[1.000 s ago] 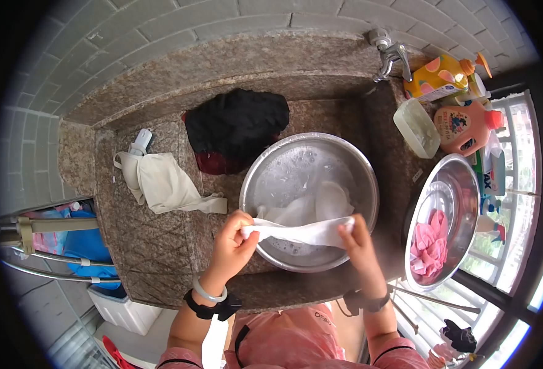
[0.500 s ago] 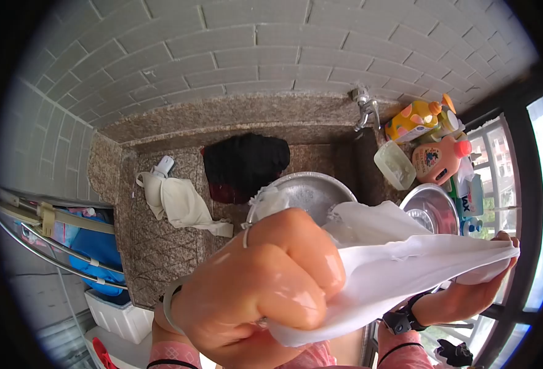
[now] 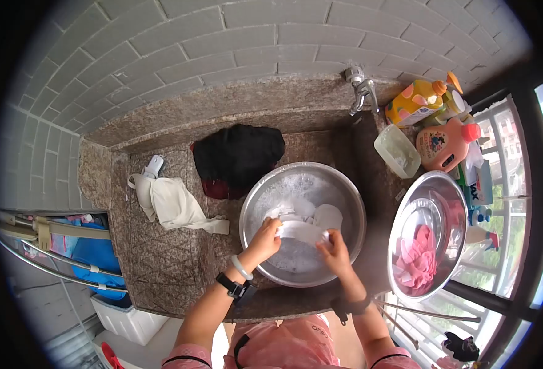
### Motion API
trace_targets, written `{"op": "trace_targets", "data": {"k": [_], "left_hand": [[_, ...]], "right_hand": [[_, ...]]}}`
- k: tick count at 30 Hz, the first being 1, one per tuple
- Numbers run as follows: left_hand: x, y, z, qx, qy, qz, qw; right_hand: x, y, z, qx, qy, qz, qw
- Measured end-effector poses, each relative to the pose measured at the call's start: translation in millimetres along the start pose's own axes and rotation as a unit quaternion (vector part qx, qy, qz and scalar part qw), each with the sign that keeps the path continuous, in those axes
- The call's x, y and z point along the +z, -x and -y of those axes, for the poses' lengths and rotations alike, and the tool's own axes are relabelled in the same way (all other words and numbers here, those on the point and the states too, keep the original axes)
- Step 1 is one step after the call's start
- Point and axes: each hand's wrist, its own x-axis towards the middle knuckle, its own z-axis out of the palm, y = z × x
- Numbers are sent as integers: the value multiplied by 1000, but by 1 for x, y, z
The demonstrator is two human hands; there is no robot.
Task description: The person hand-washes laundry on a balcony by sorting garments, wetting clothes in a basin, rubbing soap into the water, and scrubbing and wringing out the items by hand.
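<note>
A white garment with rounded cups, apparently a bra [image 3: 301,231], is held by both my hands over a round metal basin [image 3: 357,252]. My left hand [image 3: 265,240] pinches one end of its band, and my right hand [image 3: 336,253] grips the other. The band spans between them, while the cups hang into sudsy water [image 3: 296,186]. Left of the basin, a cream bra-like garment [image 3: 176,206] lies on the stone sink floor [image 3: 167,264]. Behind it and to the right is a bunched black garment [image 3: 239,154] with dark red parts.
A second metal basin [image 3: 400,221] tilts on the right, holding pink cloth [image 3: 417,258]. Near the tap [image 3: 362,92] stand a plastic box [image 3: 397,152], a yellow bottle [image 3: 416,103] and a pink detergent bottle [image 3: 443,146]. A white brush-like object [image 3: 153,166] lies beside the cream garment.
Both hands have moved down and away from the camera, bringing the white bra from a wide stretch into the basin. They are closer together now. The right-hand basin with pink cloth shows fully.
</note>
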Motion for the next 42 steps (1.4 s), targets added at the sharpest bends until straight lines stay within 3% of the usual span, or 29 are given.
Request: {"op": "trace_targets", "data": {"k": [3, 6, 8, 9, 10, 12, 14, 15, 17, 18, 20, 21, 22, 23, 24, 26, 27, 29, 30, 32, 34, 35, 36, 38, 42], "left_hand": [[25, 23, -9, 59, 18, 49, 997], [23, 41, -68, 144, 76, 166, 972], [7, 45, -90, 128, 105, 161, 973], [-4, 40, -96, 149, 133, 108, 974], [-18, 32, -96, 171, 162, 56, 970], [-38, 26, -70, 136, 60, 102, 984], [-34, 23, -55, 80, -20, 141, 987], [-24, 24, -47, 79, -16, 133, 988], [11, 24, -36, 105, -78, 136, 982], [28, 22, -36, 103, -76, 129, 983], [64, 14, -40, 75, -64, 10, 995], [80, 11, -37, 72, -62, 4, 995], [96, 9, -33, 106, 118, 3, 987], [93, 5, -41, 139, 293, -1, 946], [89, 9, -50, 70, 331, -6, 941], [73, 19, -60, -68, 472, -46, 878], [64, 21, -60, -72, 468, -57, 879], [40, 18, -59, -56, 419, -94, 901], [26, 19, -64, -60, 411, -103, 904], [1, 21, -84, -4, 384, -85, 920], [-8, 26, -110, 35, 455, -61, 888], [-14, 26, -120, 96, 386, -51, 916], [-15, 28, -126, 115, 372, -42, 920], [19, 41, -114, 117, 234, -69, 963], [30, 58, -109, 50, 334, -29, 941]], "right_hand": [[28, 15, -11, 5, -3, 65, 998], [38, 28, 2, -158, 12, 140, 977], [39, 36, 6, -126, -94, 87, 984], [35, 46, 19, 16, -124, 25, 992], [20, 48, 52, 51, -113, 5, 992], [-5, 57, 84, 1, -59, -29, 998], [-32, 61, 126, -84, -34, 22, 996], [-41, 63, 150, -67, -21, 46, 996], [-51, 81, 171, -74, -116, 71, 988], [-56, 91, 169, -154, -122, 77, 977], [-65, 116, 159, -112, -169, 88, 975], [-70, 124, 151, -148, -171, -21, 974], [-76, 130, 144, -182, -171, -129, 960], [-78, 127, 147, -215, -172, -235, 932], [-77, 123, 149, -243, -173, -338, 893], [-85, 106, 168, -155, -419, -221, 867], [-88, 95, 165, -152, -426, -211, 867], [-96, 70, 148, -73, -214, -369, 901], [-92, 57, 143, -71, -223, -361, 903], [-76, 35, 128, 38, -332, -373, 866], [-65, 20, 63, 130, -393, -206, 887], [-51, 12, 38, 110, -396, -112, 905], [-28, 3, 23, 209, -468, -53, 857], [6, 8, 9, -14, -339, 31, 940], [30, -3, -32, 111, -490, 38, 864]]}}
